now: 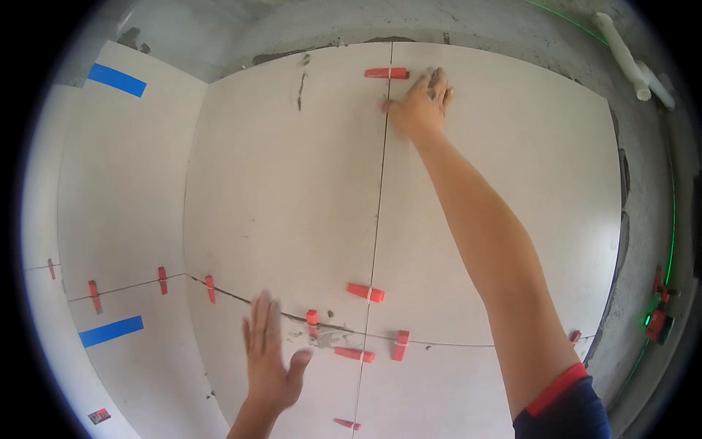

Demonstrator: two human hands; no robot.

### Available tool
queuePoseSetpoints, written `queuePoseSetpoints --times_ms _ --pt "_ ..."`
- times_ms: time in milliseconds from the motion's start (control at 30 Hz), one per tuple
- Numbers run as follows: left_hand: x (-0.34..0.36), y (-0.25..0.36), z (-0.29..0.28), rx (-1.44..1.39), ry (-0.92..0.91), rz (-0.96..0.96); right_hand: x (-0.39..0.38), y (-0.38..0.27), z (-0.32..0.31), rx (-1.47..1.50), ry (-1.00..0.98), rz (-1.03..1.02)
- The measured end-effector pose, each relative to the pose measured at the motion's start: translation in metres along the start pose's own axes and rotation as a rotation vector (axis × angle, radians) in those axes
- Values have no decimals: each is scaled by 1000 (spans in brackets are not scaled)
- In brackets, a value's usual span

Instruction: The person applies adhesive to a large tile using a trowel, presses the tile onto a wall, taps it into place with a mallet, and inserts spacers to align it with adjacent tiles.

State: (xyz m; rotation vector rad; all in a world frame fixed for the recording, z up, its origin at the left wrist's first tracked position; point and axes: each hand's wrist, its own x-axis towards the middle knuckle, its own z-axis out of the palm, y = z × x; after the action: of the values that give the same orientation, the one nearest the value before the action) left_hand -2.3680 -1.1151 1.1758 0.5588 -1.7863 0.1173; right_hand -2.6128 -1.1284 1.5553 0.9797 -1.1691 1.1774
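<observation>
My right hand (424, 102) is raised high with its fingers spread, at the top of the wall tile on the right (504, 168). Its thumb reaches over the vertical joint, just below a red levelling wedge (387, 73). Lower down, my left hand (269, 351) is held up flat with fingers stretched, in front of the horizontal joint under the wall tile on the left (278, 168). Whether its palm touches the surface I cannot tell. Beside it a red wedge (312, 322) sits in the joint, with a grey mortar smear (333, 338) next to it.
More red wedges (365, 293) stand along the joints. Blue tape strips (117, 80) mark the left wall. A white pipe (621, 55) juts out at the upper right. Farther down that side is a red laser level (658, 325) casting green lines. Bare grey concrete (504, 36) borders the tiles.
</observation>
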Motion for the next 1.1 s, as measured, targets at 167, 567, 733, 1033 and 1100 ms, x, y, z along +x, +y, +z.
queuePoseSetpoints --times_ms 167,567,733,1033,1100 --pt "-140 -41 -43 153 75 -269 40 -1 18 21 174 25" --pt "-469 4 -37 94 -123 -1416 -81 20 -20 -49 -179 -182" --pt "-445 0 -11 -22 -345 -1348 -198 30 -74 -430 -635 -343" --pt "-402 -34 6 -82 -427 -1163 -220 107 -126 -30 -200 -388" --pt "-398 -35 11 -77 -452 -1158 -192 169 -169 -134 -121 -311"
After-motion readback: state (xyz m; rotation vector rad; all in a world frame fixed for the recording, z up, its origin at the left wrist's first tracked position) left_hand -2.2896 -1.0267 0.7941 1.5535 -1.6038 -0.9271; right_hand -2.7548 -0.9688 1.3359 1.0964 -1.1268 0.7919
